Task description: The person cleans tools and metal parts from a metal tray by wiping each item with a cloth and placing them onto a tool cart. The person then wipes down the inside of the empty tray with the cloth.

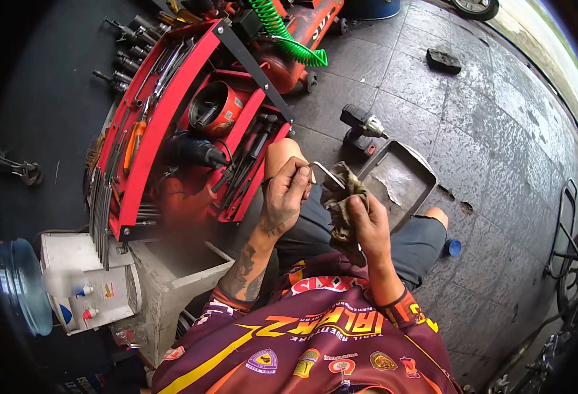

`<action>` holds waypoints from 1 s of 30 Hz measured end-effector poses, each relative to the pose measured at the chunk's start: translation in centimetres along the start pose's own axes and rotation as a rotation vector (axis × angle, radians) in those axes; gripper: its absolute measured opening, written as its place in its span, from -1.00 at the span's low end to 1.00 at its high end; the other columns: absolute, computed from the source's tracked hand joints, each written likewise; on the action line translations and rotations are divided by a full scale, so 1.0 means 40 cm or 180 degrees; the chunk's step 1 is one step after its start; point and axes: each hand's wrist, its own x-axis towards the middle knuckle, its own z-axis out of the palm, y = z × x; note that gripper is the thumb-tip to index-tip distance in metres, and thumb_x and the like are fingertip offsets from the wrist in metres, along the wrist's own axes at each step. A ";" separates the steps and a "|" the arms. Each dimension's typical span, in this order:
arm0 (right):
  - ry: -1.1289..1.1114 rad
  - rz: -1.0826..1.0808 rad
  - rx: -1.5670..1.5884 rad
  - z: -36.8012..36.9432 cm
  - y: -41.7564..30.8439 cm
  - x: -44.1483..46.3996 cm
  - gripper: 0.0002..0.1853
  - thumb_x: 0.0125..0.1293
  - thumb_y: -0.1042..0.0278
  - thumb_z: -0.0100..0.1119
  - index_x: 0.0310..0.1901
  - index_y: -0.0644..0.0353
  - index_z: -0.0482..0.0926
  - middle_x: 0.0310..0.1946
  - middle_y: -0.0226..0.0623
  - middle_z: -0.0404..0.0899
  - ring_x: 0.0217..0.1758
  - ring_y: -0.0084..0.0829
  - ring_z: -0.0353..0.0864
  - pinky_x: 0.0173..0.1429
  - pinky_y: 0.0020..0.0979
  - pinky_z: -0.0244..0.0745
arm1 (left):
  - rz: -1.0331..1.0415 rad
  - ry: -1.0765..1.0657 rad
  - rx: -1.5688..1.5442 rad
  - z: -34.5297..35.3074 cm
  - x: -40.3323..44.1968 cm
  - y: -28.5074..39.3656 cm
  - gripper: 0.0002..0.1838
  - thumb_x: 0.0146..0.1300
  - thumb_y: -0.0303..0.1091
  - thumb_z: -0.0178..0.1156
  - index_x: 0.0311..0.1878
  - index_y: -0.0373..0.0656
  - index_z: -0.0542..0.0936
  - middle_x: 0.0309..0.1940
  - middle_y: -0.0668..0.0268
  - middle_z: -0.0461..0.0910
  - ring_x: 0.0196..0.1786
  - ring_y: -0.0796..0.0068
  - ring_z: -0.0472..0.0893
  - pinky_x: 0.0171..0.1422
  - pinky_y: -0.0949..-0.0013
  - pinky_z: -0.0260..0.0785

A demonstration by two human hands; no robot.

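Observation:
My left hand (287, 195) is closed, with thumb and fingers pinching one end of a thin, shiny metal piece (327, 173). Its exact kind I cannot make out. The piece slants from those fingers toward a dirty greyish-brown rag (341, 220), which bunches around its other end and hides it. Closed on that rag is my right hand (369, 226), thumb on top. Both hands are above my lap, close together. Just beyond the right hand lies a shallow metal tray (425, 163) on the floor.
A red tool cart (164, 125) stands at left, holding screwdrivers, wrenches and a red can (215, 113). Past the tray sits a cordless impact wrench (362, 125). A red compressor (289, 65) with a green coiled hose (279, 33) is ahead. A blue cap (454, 247) lies at right.

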 end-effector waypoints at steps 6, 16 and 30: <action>0.0518 -0.0254 -0.0554 -0.010 -0.017 0.015 -0.77 0.31 0.36 0.06 -0.16 0.37 0.56 -0.55 -0.39 0.50 -0.45 -0.67 0.37 -0.34 -0.52 0.36 | 0.0849 -0.0045 0.2536 0.019 -0.003 -0.005 -0.85 0.32 -0.38 -0.02 -0.17 -0.26 0.43 -0.34 0.19 0.48 -0.29 0.28 0.54 -0.25 0.30 0.37; -0.0094 -0.0306 -0.0171 -0.036 0.041 -0.002 -0.77 0.33 0.45 0.02 -0.05 0.41 0.50 -0.30 -0.39 0.54 -0.27 -0.63 0.45 -0.16 -0.57 0.37 | 0.1971 -0.0311 0.4361 -0.056 -0.004 0.166 -0.87 0.10 -0.35 0.09 -0.31 -0.15 0.50 -0.40 0.32 0.49 -0.29 0.37 0.57 -0.25 0.35 0.33; 0.0654 0.0156 0.0391 -0.233 0.274 0.066 -0.67 0.42 0.19 -0.07 -0.09 0.34 0.49 -0.31 -0.34 0.54 -0.34 -0.60 0.46 -0.29 -0.53 0.37 | -0.0529 0.1517 0.4869 -0.808 0.019 0.613 -0.83 0.24 -0.30 0.09 -0.18 -0.16 0.45 -0.40 0.28 0.68 -0.29 0.29 0.65 -0.15 0.30 0.43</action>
